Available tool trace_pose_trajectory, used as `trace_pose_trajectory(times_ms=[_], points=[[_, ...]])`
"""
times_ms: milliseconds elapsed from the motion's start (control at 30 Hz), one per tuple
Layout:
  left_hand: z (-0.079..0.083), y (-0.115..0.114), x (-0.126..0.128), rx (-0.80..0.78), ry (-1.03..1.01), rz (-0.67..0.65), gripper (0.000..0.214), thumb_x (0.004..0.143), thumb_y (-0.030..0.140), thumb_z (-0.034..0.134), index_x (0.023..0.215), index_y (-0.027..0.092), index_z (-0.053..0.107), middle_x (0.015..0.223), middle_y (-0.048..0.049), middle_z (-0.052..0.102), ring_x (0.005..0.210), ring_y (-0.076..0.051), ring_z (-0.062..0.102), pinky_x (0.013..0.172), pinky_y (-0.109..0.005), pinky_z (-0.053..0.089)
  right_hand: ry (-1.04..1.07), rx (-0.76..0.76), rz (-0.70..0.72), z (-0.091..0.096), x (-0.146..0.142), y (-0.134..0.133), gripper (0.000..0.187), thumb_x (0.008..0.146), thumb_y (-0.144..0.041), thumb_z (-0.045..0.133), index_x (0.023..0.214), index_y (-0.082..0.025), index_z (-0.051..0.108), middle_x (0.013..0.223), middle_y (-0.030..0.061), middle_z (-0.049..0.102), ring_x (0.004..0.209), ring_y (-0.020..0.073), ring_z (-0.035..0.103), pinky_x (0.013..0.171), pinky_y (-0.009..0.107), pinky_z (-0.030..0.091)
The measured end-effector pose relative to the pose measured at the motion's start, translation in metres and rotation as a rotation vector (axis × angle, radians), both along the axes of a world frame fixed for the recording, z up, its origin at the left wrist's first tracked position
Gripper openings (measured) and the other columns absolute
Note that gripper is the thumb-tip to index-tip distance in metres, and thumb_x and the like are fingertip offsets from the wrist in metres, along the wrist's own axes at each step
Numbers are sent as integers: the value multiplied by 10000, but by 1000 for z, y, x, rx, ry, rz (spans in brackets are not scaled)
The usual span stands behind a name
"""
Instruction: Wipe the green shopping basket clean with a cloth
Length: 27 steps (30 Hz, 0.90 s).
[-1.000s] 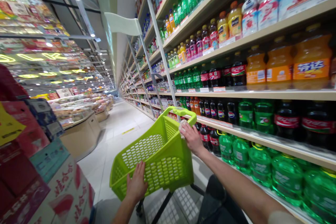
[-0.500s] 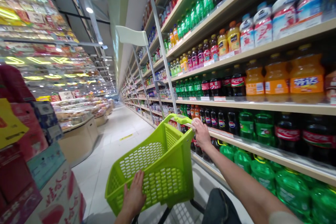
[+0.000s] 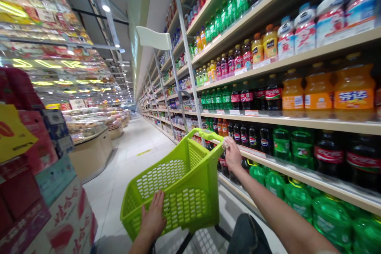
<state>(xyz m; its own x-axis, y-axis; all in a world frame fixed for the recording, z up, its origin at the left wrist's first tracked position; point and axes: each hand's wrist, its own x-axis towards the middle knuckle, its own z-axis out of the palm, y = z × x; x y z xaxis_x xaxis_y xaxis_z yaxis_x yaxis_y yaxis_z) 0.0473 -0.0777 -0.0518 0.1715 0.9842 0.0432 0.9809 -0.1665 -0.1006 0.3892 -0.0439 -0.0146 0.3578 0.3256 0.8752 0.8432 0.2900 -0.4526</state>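
Note:
A lime-green shopping cart (image 3: 205, 202) with perforated plastic sides stands in front of me, its basket tilted in view. My left hand (image 3: 153, 216) lies flat against the basket's near side, fingers stretched out along the upper edge. At the right end of the cart's handle (image 3: 205, 135) is my right hand (image 3: 233, 156), fingers closed. A small whitish crumpled piece (image 3: 225, 143) shows at its fingertips, against the handle corner; its kind is not clear. Inside the basket, no goods show in the visible part.
Shelves (image 3: 285, 121) of bottled drinks rise close on the right. A white-topped metal frame (image 3: 154, 39) stands beyond the cart. Stacked cartons (image 3: 64, 214) crowd the left, with a display counter (image 3: 92, 154) behind them. A tiled aisle (image 3: 127, 143) runs ahead.
My right hand has shifted slightly right, toward the handle's outer corner, with the whitish piece. My left hand stays flat on the basket. The whole view has swung slightly.

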Motion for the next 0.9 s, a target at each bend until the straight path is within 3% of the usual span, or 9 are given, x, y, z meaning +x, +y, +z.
trace_pose_trajectory(times_ms=[67, 267, 333, 467, 533, 600, 767, 833, 900], points=[[0, -2, 1, 2, -11, -1, 803, 616, 52, 385, 1373, 153, 134, 1462, -45, 73, 1344, -211, 79, 1064, -525, 105, -95, -72, 74, -11, -8, 3, 416, 755, -78, 346, 1085, -158, 587, 1226, 93, 526, 1180, 193, 430, 1012, 402, 332], [3, -2, 3, -12, 2, -9, 797, 622, 66, 389, 1372, 136, 132, 1464, -56, 85, 1343, -230, 71, 1063, -534, 108, -351, -442, 219, -117, -49, -22, 449, 733, -35, 378, 1088, -207, 593, 1225, 83, 536, 1174, 227, 441, 930, 458, 389], [3, -2, 4, -16, 18, -11, 796, 621, 63, 381, 1372, 131, 125, 1464, -46, 79, 1344, -222, 72, 1061, -538, 110, -326, -439, 209, -116, -51, -28, 453, 739, -28, 371, 1091, -208, 591, 1214, 90, 545, 1168, 225, 449, 930, 458, 381], [2, -3, 7, 2, 39, -9, 796, 616, 69, 369, 1371, 121, 124, 1465, -36, 65, 1345, -219, 58, 1059, -546, 103, -282, -191, 140, -53, -46, -19, 455, 785, -50, 352, 1168, -218, 530, 1314, 75, 446, 1263, 205, 314, 988, 475, 291], [2, -4, 9, 5, 27, -7, 797, 614, 82, 376, 1370, 115, 129, 1465, -43, 69, 1344, -232, 51, 1056, -556, 99, -286, -135, 119, -36, -46, -9, 450, 789, -56, 362, 1172, -229, 523, 1321, 64, 439, 1270, 206, 298, 988, 480, 286], [2, -5, 10, -2, 21, 0, 801, 611, 89, 382, 1371, 116, 129, 1465, -45, 66, 1344, -236, 50, 1055, -558, 94, -323, -162, 120, -51, -48, -5, 457, 769, -36, 366, 1143, -225, 547, 1289, 69, 477, 1241, 215, 349, 965, 469, 324], [4, -7, 12, -29, 41, 10, 801, 627, 106, 400, 1373, 119, 108, 1463, -48, 41, 1346, -225, 51, 1061, -542, 84, -464, -322, 181, -131, -56, -25, 509, 701, 24, 343, 1087, -197, 590, 1163, 91, 583, 1114, 238, 498, 866, 442, 422], [4, -7, 13, -34, 43, 5, 803, 636, 128, 413, 1374, 112, 97, 1464, -53, 34, 1346, -228, 43, 1060, -543, 84, -438, -292, 184, -124, -60, -28, 512, 713, 19, 340, 1116, -198, 570, 1208, 88, 550, 1163, 228, 452, 901, 445, 396], [5, -6, 16, -36, 32, -2, 807, 639, 148, 425, 1373, 104, 95, 1464, -62, 32, 1346, -238, 33, 1057, -547, 85, -384, -220, 167, -94, -64, -23, 492, 749, -2, 343, 1153, -202, 542, 1277, 81, 488, 1236, 215, 360, 963, 456, 331]])
